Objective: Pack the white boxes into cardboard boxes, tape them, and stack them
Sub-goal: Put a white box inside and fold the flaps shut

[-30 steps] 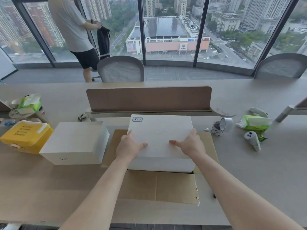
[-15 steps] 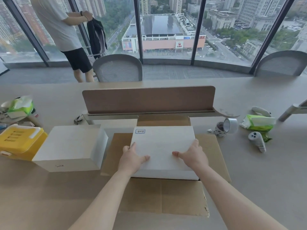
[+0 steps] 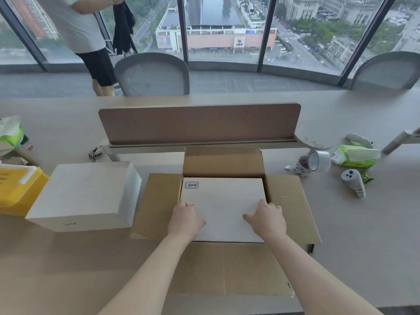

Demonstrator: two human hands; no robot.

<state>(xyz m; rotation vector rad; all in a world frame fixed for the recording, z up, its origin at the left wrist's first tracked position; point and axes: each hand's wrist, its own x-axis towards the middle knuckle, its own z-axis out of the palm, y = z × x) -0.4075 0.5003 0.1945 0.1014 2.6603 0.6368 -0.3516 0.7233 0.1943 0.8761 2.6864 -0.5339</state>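
Note:
A white box (image 3: 223,201) with a small handwritten label at its far left corner sits low inside an open cardboard box (image 3: 289,208), whose four flaps are spread outward. My left hand (image 3: 186,218) grips the white box's near left edge, thumb on top. On the near right edge my right hand (image 3: 266,218) holds it the same way. A second white box (image 3: 84,192) stands on the table just left of the cardboard box.
Two tape rolls (image 3: 317,162), a green tissue pack (image 3: 356,156) and a white controller (image 3: 353,181) lie to the right. A yellow case (image 3: 18,189) sits far left. A brown desk divider (image 3: 200,123) stands behind the cardboard box. A person (image 3: 84,30) stands by the window.
The white box has gone down into the cardboard box, from standing well above the flaps to nearly level with them. Both hands stayed on its near edges and moved down with it.

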